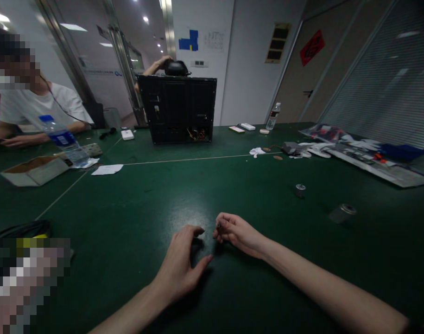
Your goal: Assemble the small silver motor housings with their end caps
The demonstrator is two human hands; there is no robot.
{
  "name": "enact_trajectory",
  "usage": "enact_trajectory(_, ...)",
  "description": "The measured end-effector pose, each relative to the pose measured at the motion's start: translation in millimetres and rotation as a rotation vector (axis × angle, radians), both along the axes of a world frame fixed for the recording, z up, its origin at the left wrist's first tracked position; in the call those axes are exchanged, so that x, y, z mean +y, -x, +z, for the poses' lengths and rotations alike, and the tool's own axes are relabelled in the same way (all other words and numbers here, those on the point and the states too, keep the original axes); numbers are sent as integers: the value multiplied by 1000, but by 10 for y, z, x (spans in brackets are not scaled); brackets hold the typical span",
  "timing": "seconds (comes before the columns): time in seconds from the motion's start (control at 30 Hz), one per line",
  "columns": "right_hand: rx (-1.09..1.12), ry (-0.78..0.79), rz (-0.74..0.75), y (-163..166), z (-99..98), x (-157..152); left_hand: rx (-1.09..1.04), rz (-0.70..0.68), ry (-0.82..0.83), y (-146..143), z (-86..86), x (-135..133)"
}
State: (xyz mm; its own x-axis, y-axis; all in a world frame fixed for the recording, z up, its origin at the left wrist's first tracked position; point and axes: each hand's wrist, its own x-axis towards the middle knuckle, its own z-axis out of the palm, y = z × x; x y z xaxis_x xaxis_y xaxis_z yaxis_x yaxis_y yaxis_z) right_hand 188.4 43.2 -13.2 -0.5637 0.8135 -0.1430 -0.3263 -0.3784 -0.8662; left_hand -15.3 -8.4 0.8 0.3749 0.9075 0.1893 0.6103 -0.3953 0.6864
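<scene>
My left hand (184,257) rests over the green table (145,195), thumb and fingers apart, with nothing seen between them. Just to its right, my right hand (235,233) is closed in a pinch. A tiny dark object shows at its fingertips, too small to name. Off to the right, a small metal cylinder with a pale top (300,190) stands on the table. Farther right lies a larger grey metal cylinder (343,213), its ringed end facing up and to the right.
A black computer-like case (180,109) stands at the back, a person's arm behind it. Left are another person, a blue-capped bottle (64,141), an open cardboard box (36,170) and black cable (22,228). Along the right edge lies a cluttered board (378,162).
</scene>
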Motion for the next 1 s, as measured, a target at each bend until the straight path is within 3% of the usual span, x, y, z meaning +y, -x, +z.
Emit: enact_trajectory(1.0,-15,-43,-22,-15,-18,-1,-12,5,-11,-12,24,6)
